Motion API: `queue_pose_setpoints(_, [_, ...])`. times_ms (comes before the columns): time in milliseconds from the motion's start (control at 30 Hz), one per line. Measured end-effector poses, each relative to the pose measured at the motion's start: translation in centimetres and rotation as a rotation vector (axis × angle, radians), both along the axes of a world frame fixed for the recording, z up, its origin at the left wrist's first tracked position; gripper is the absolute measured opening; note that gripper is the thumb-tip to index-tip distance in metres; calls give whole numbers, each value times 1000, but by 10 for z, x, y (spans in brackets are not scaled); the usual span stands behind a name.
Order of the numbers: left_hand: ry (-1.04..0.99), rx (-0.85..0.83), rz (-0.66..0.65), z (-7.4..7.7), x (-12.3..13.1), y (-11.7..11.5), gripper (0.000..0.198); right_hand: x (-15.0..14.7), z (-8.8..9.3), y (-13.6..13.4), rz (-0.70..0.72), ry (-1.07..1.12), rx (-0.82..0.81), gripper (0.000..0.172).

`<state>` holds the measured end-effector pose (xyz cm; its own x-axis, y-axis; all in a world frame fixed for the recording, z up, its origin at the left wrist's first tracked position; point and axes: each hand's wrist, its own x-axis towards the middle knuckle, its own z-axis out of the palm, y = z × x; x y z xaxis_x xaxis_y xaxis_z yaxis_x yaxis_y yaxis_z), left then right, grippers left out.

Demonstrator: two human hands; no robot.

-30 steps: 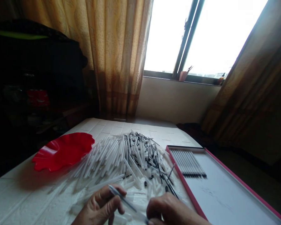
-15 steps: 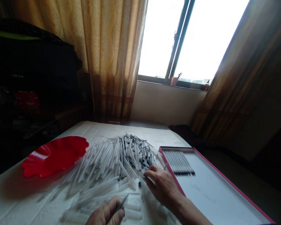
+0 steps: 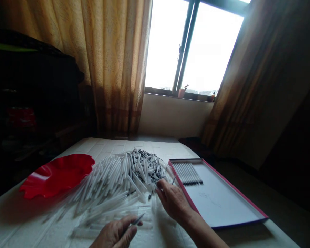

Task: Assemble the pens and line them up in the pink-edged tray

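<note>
My left hand (image 3: 116, 231) is at the bottom, closed on a thin pointed pen refill (image 3: 138, 219), its tip pointing up and right. Over the near right edge of the pile, my right hand (image 3: 174, 201) pinches a thin dark refill (image 3: 158, 179) at its fingertips. Another slim tip (image 3: 174, 179) sticks up behind its knuckles; whether the hand holds it I cannot tell. The heap has clear white pen barrels (image 3: 107, 175) on the left and dark refills (image 3: 146, 162) at the back. A small black cap (image 3: 149, 197) lies just left of my right hand.
On the right lies a shallow red-edged box (image 3: 212, 206) with a row of black-ended pens (image 3: 187, 173) in its far left corner. A wavy red bowl (image 3: 58, 175) stands left on the white tabletop (image 3: 103, 146). Curtains (image 3: 116, 69) and a window are behind.
The view has shifted, showing more of the box's near end. My right hand's fingertips now have a dark refill at them. My left hand still holds its refill.
</note>
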<state>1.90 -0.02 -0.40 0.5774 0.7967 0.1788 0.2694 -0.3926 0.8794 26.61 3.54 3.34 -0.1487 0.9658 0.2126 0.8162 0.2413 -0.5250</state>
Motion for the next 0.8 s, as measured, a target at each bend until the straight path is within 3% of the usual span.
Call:
queue_pose_setpoints(67, [34,42,7,5,-1,-3,48,5,2,-11,27,155,-60,10])
queue_pose_setpoints(200, [173,158,-10,8,0,-4,42,9,1,-32,94,480,-243,25])
queue_pose_setpoints(333, [223,203,-1,7,3,-4,43,6,-2,-43,134,678,-411,34])
queue_pose_setpoints(567, [231,227,-22,15,7,-7,37,-1,-10,-43,196,827,-466,29])
queue_pose_setpoints(800, [187,239,-96,11,7,-7,30,-9,-21,-43,247,844,-511,26])
